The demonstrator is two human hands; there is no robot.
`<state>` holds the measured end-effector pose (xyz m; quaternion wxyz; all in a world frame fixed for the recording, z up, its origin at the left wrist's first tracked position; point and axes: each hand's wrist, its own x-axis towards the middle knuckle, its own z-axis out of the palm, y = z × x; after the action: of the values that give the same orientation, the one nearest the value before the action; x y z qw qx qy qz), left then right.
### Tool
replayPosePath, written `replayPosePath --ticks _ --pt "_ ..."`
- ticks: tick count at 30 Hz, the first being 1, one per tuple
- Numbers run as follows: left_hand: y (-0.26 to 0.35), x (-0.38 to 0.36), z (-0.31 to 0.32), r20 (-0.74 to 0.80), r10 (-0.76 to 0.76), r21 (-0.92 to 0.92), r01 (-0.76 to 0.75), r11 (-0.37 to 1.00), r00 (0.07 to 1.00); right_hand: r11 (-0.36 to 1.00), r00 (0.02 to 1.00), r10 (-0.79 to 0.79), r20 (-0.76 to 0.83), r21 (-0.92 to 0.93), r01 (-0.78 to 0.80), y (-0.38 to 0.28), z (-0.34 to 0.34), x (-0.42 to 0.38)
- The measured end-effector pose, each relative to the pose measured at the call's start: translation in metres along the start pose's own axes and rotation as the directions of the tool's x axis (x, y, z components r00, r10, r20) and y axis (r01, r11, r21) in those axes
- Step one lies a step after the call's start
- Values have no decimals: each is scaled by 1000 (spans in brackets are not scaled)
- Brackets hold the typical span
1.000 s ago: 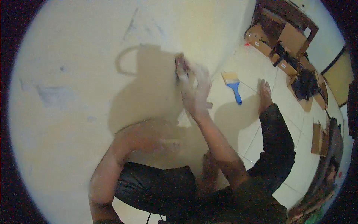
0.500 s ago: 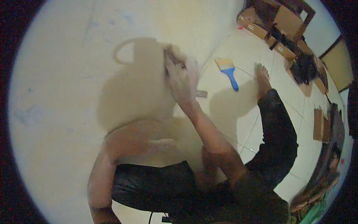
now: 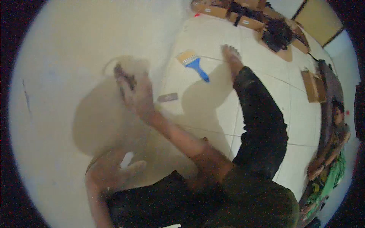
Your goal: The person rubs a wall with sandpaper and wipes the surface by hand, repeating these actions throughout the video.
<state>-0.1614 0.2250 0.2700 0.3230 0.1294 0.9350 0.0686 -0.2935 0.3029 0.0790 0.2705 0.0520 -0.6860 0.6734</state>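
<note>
Against the pale, smooth surface, my right hand [image 3: 137, 93] has its fingers bent round a small dark thing, too blurred to name. Lower down, my left hand [image 3: 110, 167] is at the same surface, fingers apart and thumb sticking out. A small white piece [image 3: 127, 159] shows beside that thumb; whether the hand touches it I cannot tell. To the right of my right hand, a flat grey-brown block [image 3: 167, 97] lies on the floor. A brush [image 3: 197, 68] with a blue handle and pale bristles lies beyond it.
My bare foot [image 3: 231, 54] rests on the tiled floor, right of the brush. Cardboard boxes [image 3: 251, 23] with dark items stand at the top right, and another box [image 3: 314, 86] lies at the right. Near the right edge is another person [image 3: 332, 146], beside green cloth [image 3: 336, 178].
The view has shifted, so the brush, block and boxes appear further left. My right hand remains at the surface with the dark thing. The white piece by my left thumb now shows.
</note>
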Motion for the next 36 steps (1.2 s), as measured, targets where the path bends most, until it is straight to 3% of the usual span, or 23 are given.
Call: replayPosePath --ticks 1,4,6,9,12,13,16,19,22,25,28,31,36 --pt "-8 3 4 18 3 -19 -2 1000 1000 998 999 -48 -23 32 49 2 0 16" --pt "-35 17 17 26 63 -100 -60 993 998 996 993 90 -71 23 -89 15 7 0" --pt "-42 17 23 31 86 -132 -81 988 996 983 992 -73 -99 160 88 6 12 -37" --pt "-48 28 32 40 81 -180 -73 981 996 946 976 205 -70 271 -180 -11 20 -36" --pt "-44 32 32 61 11 -134 -2 991 998 937 937 331 -117 163 -310 11 14 14" --pt "-41 27 29 62 -13 -113 20 993 998 982 959 182 -219 92 -166 17 18 17" --pt "-47 18 28 92 -71 -1 71 997 993 942 946 322 -39 111 -316 -25 4 -9" --pt "-45 22 26 175 -11 -48 19 999 984 970 992 74 -106 239 -47 -38 18 -40" --pt "-61 24 44 89 134 26 -137 990 987 947 980 196 -18 263 -184 -46 5 20" --pt "-59 24 40 86 132 -28 -130 991 987 981 982 -16 -190 186 52 -38 12 37" --pt "-51 28 35 118 -40 -6 41 999 992 999 991 11 -131 54 -4 9 18 -10" --pt "-53 28 35 134 63 -44 -58 997 989 976 982 136 -128 188 -110 50 28 -53" --pt "-48 16 30 112 59 -17 -57 998 992 987 992 -66 -104 139 80 -27 8 25"
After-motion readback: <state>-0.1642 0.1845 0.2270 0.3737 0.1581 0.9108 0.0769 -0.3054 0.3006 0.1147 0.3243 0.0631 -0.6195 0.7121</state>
